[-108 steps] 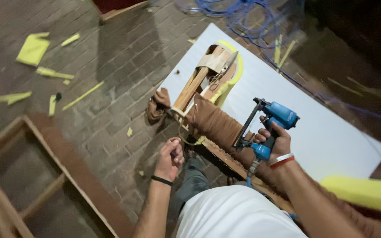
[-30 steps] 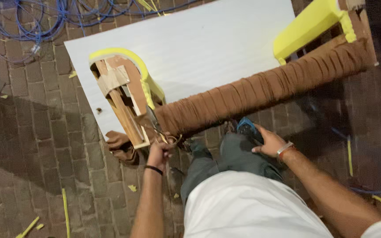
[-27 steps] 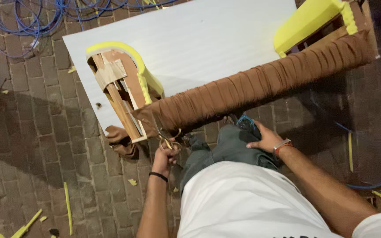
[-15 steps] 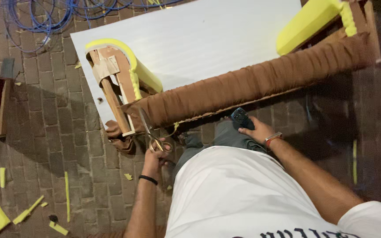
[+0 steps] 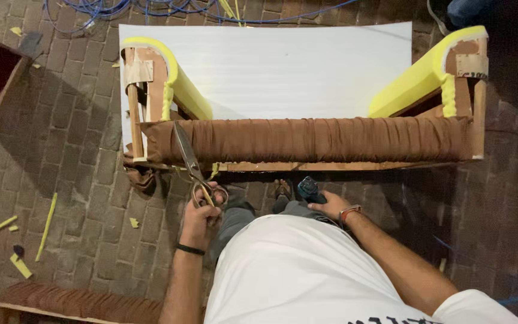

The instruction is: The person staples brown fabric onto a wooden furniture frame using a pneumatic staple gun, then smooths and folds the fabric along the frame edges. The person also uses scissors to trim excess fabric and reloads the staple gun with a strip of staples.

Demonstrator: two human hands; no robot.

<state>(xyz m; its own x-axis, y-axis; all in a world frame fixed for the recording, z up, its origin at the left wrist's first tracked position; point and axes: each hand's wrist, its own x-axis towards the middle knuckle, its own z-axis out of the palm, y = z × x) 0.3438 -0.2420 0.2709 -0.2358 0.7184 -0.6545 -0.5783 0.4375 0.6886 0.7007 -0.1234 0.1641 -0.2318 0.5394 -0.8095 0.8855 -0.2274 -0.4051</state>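
Long steel scissors with metal loop handles [image 5: 192, 163] | left hand [image 5: 200, 217] raised from below, fingers through the loops, gripping; blades point up across ruched brown fabric rail [image 5: 307, 139] of wooden sofa frame | right hand [image 5: 331, 207] low by the knee, fingers wrapped on blue staple gun [image 5: 310, 189]

I count one sofa frame [image 5: 307, 141] with two yellow foam arms [image 5: 178, 84], one white sheet [image 5: 283, 66], one pair of scissors [image 5: 192, 165], one blue tool [image 5: 310, 191], two hands [image 5: 199, 219], and several yellow foam scraps [image 5: 46, 216].
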